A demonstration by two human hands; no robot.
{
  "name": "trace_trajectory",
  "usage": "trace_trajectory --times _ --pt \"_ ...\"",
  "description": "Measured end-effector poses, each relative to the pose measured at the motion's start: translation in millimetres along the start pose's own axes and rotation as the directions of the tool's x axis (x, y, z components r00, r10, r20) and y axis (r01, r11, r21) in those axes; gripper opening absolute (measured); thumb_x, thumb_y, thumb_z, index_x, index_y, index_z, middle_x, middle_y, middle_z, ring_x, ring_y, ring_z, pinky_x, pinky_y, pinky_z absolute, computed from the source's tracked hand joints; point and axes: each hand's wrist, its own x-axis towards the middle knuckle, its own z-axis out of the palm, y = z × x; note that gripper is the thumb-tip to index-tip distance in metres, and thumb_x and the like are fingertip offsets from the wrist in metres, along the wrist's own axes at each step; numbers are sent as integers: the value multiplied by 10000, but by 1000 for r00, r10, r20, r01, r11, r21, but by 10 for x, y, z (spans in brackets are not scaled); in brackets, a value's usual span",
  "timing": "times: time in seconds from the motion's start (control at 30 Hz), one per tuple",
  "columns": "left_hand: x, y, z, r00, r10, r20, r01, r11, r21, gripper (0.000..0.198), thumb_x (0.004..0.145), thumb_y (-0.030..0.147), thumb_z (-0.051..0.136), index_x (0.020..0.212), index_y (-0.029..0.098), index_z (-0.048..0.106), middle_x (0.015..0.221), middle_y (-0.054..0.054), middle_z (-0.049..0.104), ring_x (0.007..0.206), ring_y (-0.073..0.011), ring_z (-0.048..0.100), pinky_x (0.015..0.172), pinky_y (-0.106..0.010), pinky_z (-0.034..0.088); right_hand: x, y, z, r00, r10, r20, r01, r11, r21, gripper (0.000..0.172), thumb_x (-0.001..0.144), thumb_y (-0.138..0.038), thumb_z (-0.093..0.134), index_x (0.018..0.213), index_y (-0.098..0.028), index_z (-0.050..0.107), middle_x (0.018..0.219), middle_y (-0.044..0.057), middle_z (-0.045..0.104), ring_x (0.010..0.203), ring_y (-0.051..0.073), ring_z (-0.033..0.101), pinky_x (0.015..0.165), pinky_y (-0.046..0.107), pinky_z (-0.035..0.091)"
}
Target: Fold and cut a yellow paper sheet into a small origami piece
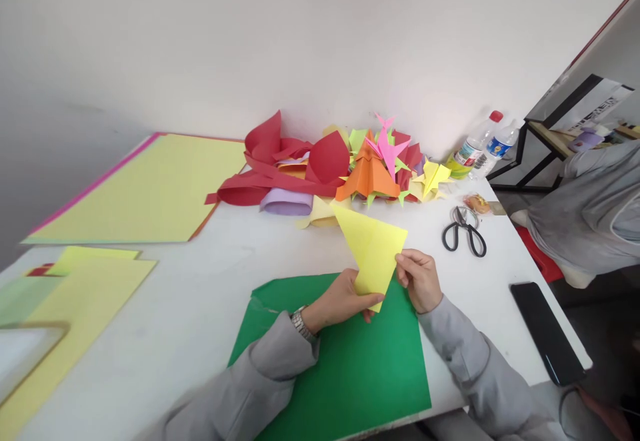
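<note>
A crisp, matte piece of yellow paper, folded to straight edges with a long sharp point at its far left corner, is held up above the far right part of the green sheet. That sheet, smooth and flat with a slightly creased far left corner, lies on the white, hard-topped counter.

The left hand is over the green sheet, its grip closed on the paper's near end: the thumb lies across the front, the other fingers go behind. Its forearm, in a soft grey sleeve with a metal-link watch at the cuff, slants in over the sheet's left part. The right hand is at the sheet's far right corner, fingers curled, its grip pinched narrowly on the paper's right edge between thumb and forefinger.

Beyond the green sheet lie curled bands of red paper, a pleated orange paper shape and a spiky pink paper figure. Far left of it is a flat stack of large pale-yellow sheets. To its right are black-handled scissors, their looped handles towards the person, and a glossy black phone, a rounded slab near the counter's edge.
</note>
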Motion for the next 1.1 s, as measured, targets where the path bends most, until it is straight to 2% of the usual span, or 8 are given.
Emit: trace_trajectory --times 0.23,0.4,0.57,0.7,0.83,0.9,0.97,1.1 --pt "-17 -32 -42 993 -87 84 83 995 51 171 629 263 741 634 121 645 533 -52 639 410 -157 588 415 -250 517 32 -63 -57 996 -39 -76 48 992 116 197 656 -274 737 576 -170 590 358 -65 465 319 54 317 353 217 215" --pt "-45 -44 -74 980 -140 139 136 990 38 183 626 253 749 698 116 650 587 -65 664 444 -164 610 413 -245 516 64 -126 -132 993 -45 -110 59 991 124 140 652 -283 716 659 -155 660 349 -64 463 306 57 306 342 218 205" --pt "-42 -29 -77 978 -115 175 110 993 41 162 639 254 735 653 122 644 578 -55 652 446 -154 598 427 -249 518 113 -224 -189 986 -85 -142 109 979 171 174 664 -316 715 699 -154 663 340 -83 420 296 40 253 328 198 173" --pt "-22 -31 -52 989 -81 122 81 997 9 194 628 270 743 670 115 633 572 -29 639 440 -148 590 431 -262 524 103 -127 -170 996 -88 -13 89 986 143 279 742 -439 661 746 -160 644 409 -63 496 312 54 348 322 188 242" --pt "-21 -52 -51 991 -67 117 67 998 9 219 625 264 755 726 112 635 575 1 632 447 -136 582 431 -255 522 52 9 -147 976 84 202 -66 993 -96 284 677 -389 749 623 -145 613 430 -30 580 303 58 423 309 178 283" --pt "-21 -69 -71 994 -26 106 30 999 -32 220 644 280 755 728 107 649 575 -3 634 451 -128 581 442 -245 519 32 16 -137 982 77 175 -57 991 -118 261 651 -360 774 623 -144 630 418 -34 584 290 59 426 300 176 297" --pt "-13 -86 -98 995 63 74 -50 984 -172 266 671 350 744 694 99 659 560 -16 628 451 -127 577 444 -245 515 23 -14 -123 998 11 69 -7 999 -46 255 653 -358 774 608 -149 634 420 -28 595 294 68 442 302 183 330" --pt "17 -91 -98 970 233 -73 -241 866 -438 392 603 456 780 742 103 683 658 -42 646 543 -160 601 438 -270 519 11 -47 -70 998 -33 -46 36 997 70 250 640 -338 789 571 -139 654 516 30 672 375 101 539 353 203 418"
